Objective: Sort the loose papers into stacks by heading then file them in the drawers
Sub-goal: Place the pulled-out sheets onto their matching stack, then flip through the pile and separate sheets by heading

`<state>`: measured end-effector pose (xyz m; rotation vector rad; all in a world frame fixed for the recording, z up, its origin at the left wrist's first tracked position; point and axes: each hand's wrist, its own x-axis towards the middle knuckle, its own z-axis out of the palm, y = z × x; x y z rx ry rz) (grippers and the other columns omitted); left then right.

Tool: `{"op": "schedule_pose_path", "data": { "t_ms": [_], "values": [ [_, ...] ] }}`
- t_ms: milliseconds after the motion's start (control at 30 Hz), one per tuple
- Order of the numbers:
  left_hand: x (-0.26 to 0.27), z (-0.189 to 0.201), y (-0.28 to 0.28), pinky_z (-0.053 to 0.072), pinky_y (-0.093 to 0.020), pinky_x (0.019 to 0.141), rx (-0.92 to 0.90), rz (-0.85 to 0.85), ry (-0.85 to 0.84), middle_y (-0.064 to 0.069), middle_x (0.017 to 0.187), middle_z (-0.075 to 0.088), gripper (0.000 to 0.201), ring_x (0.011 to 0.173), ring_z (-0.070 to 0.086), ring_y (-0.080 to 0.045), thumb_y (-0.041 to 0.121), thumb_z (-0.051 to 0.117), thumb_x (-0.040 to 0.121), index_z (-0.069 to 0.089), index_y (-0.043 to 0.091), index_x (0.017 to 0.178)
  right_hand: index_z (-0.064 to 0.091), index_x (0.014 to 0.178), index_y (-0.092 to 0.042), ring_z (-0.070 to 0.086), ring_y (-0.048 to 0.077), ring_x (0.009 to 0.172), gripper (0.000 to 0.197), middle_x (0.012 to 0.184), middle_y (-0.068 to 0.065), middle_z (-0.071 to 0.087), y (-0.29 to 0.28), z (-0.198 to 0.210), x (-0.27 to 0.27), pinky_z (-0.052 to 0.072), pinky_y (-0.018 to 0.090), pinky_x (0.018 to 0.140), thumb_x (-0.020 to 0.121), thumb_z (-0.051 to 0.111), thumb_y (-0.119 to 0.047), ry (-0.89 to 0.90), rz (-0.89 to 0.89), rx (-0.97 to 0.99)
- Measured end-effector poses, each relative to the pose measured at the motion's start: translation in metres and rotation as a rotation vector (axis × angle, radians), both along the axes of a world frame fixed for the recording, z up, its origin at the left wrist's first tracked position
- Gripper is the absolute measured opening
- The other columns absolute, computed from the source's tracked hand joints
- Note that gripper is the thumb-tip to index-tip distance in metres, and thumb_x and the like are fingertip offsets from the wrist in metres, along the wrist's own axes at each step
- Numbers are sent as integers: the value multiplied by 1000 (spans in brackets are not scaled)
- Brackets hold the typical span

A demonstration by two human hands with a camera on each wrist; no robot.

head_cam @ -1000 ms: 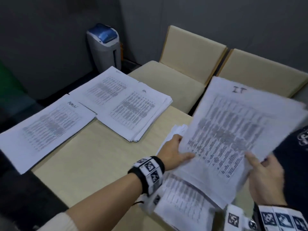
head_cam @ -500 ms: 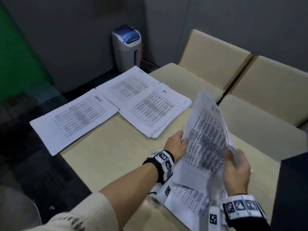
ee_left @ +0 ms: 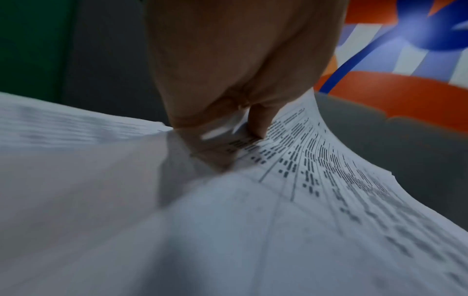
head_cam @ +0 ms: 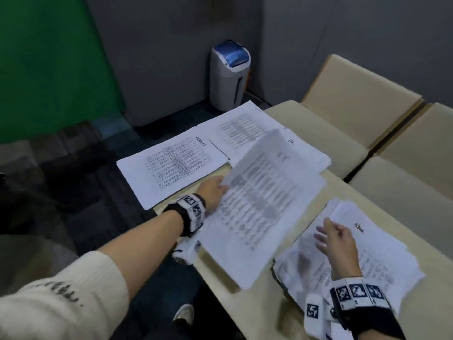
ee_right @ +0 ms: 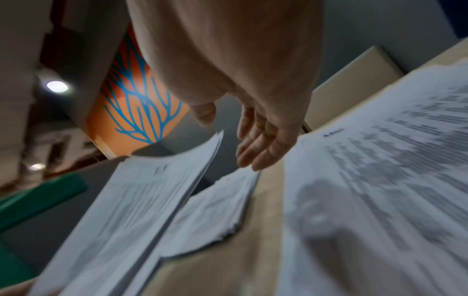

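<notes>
**Papers mid-sort across the counter**

The left hand [head_cam: 212, 192] pinches a sheaf of printed sheets [head_cam: 259, 204] at its left edge; the left wrist view shows the thumb on top and a finger [ee_left: 258, 122] curled beneath. The sheaf hangs tilted above the pale counter [head_cam: 269, 305], its far corner lifted over the stacks behind it.

The right hand [head_cam: 335, 244] is spread, fingers straight and slightly apart, holding nothing, over the loose pile of papers [head_cam: 382, 263] at about 4 o'clock on the counter. That pile is ragged, its edges fanned out of line.

At 10 o'clock lies a flat stack with a handwritten heading [head_cam: 171, 165], overhanging the counter's left edge. Just beside it, at 12 o'clock, lie two more stacks: one farther back [head_cam: 235, 126], and one [head_cam: 306, 153] headed by hand and partly covered by the raised sheaf.

On the floor in the corner stands a grey bin with a blue lid [head_cam: 229, 74]; its contents cannot be seen. Beige chairs [head_cam: 355, 99] stand past the counter's far side.
</notes>
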<state>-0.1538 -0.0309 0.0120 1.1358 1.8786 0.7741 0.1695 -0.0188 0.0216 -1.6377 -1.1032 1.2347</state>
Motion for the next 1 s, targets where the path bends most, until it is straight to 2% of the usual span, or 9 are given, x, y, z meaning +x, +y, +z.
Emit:
{"op": "schedule_pose_path", "data": {
  "t_ms": [100, 200, 367, 433, 500, 633, 800, 933, 1000],
  "values": [
    [-59, -24, -29, 48, -31, 69, -230, -66, 210, -19, 110, 67, 34, 86, 64, -31, 26, 51, 101, 54, 11, 132, 48, 118, -5, 63, 28, 97, 34, 110, 15, 61, -17, -29, 13, 51, 39, 82, 99, 55, -32, -127, 28, -161],
    [-85, -38, -53, 50, -36, 70, -334, -122, 405, -13, 95, 63, 29, 82, 61, -29, 22, 45, 102, 56, 6, 124, 56, 115, 3, 62, 25, 83, 36, 105, 20, 65, -28, -57, 29, 49, 32, 68, 99, 57, -29, -261, 2, -267],
    [-90, -51, -53, 43, -32, 61, -299, -75, 517, -10, 92, 60, 23, 71, 54, -26, 26, 46, 101, 46, 7, 114, 64, 105, -2, 64, 28, 74, 38, 87, 16, 70, -39, -85, 52, 52, 46, 81, 94, 63, -39, -362, -54, -379],
    [-87, -48, -42, 47, -34, 66, -249, -86, 529, -15, 103, 63, 23, 77, 56, -27, 23, 48, 100, 45, 6, 116, 64, 104, -7, 66, 32, 81, 36, 87, 14, 71, -40, -90, 59, 53, 49, 88, 92, 65, -41, -390, -91, -383],
    [-83, -46, -30, 48, -38, 78, -199, -85, 579, -15, 116, 58, 28, 95, 57, -29, 20, 49, 99, 45, 4, 121, 64, 103, -9, 68, 35, 88, 35, 88, 14, 71, -43, -86, 62, 53, 54, 92, 90, 67, -42, -410, -136, -377],
    [-63, -36, -10, 41, -41, 95, -87, -78, 769, -13, 127, 49, 38, 116, 48, -30, 26, 51, 96, 43, 6, 128, 64, 105, -9, 66, 32, 91, 28, 92, 12, 70, -51, -73, 74, 52, 49, 94, 94, 63, -36, -454, -210, -362],
    [-2, -27, 18, 42, -42, 94, 1, -283, 609, -13, 126, 50, 34, 112, 51, -31, 28, 48, 98, 47, 8, 125, 65, 106, -6, 66, 32, 88, 27, 91, 13, 70, -61, -66, 104, 53, 46, 90, 94, 64, -31, -493, -279, -390],
    [77, -24, 34, 47, -37, 85, 3, -469, 409, -11, 114, 57, 19, 102, 56, -30, 24, 50, 96, 54, 11, 108, 65, 105, -4, 58, 31, 86, 20, 97, 15, 66, -62, -58, 133, 46, 36, 83, 93, 65, -20, -505, -315, -392],
    [121, -24, 41, 48, -34, 81, -5, -544, 343, -8, 109, 61, 15, 100, 58, -27, 24, 53, 96, 57, 12, 104, 64, 104, -3, 53, 29, 90, 17, 102, 16, 63, -61, -57, 150, 44, 38, 88, 92, 66, -16, -504, -340, -385]
  ]
}}
